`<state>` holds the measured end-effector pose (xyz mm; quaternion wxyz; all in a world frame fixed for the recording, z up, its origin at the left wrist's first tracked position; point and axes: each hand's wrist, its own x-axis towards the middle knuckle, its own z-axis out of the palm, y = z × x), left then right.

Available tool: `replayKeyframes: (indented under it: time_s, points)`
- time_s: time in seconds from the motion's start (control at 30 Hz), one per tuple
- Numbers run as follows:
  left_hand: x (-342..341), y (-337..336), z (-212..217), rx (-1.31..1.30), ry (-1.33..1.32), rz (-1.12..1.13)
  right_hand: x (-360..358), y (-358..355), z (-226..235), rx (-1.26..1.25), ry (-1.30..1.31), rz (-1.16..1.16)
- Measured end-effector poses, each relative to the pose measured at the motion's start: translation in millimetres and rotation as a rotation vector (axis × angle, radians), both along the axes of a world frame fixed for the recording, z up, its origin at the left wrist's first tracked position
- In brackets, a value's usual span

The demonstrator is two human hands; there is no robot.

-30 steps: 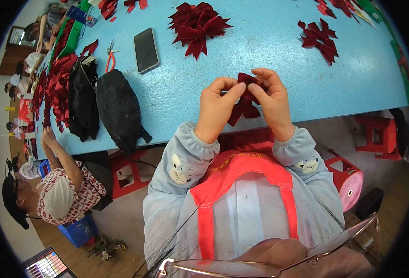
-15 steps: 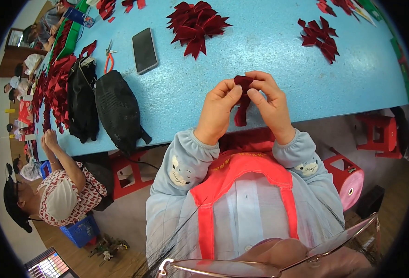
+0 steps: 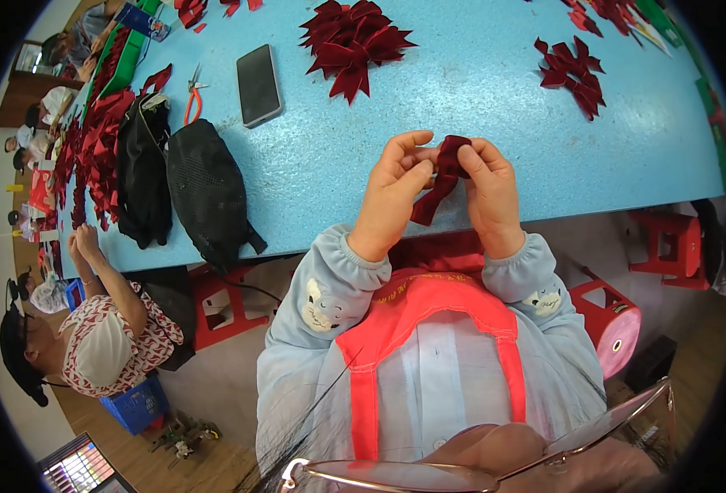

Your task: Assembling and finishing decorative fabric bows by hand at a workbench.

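Left hand (image 3: 394, 191) and right hand (image 3: 488, 193) partly hide the red ribbon (image 3: 442, 174).

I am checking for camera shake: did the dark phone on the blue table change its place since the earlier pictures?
No. The phone lies at the same spot on the blue table, just right of the orange-handled pliers, as before.

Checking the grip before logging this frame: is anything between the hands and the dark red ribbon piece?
Nothing visible: the left hand and right hand pinch the dark red ribbon piece directly, above the blue table.
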<state>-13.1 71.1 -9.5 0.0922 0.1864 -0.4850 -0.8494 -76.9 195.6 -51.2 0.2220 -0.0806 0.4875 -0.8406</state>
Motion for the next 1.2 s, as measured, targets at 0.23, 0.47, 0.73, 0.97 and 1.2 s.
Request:
replayKeyframes:
  time_s: [0.23,0.47,0.73,0.97,1.2]
  points:
    - [1.5,-7.1,0.2,-0.560,0.031,-0.092,-3.1,3.1,-9.6,-0.147,-0.071,0.043]
    - [-1.1,-15.7,6.7,-0.866,0.035,-0.081,3.0,-0.9,-1.9,0.001,0.060,0.009]
    - [0.8,-19.6,-3.7,-0.429,0.020,-0.181,6.4,-1.3,0.4,0.179,0.209,-0.029]
    - [-3.6,-20.3,0.9,-0.185,0.031,-0.112,7.4,-2.0,-1.4,0.237,0.201,-0.132]
    - [2.5,-21.2,-6.3,-0.379,-0.147,-0.382,-0.8,-0.3,12.9,0.252,0.121,-0.139]
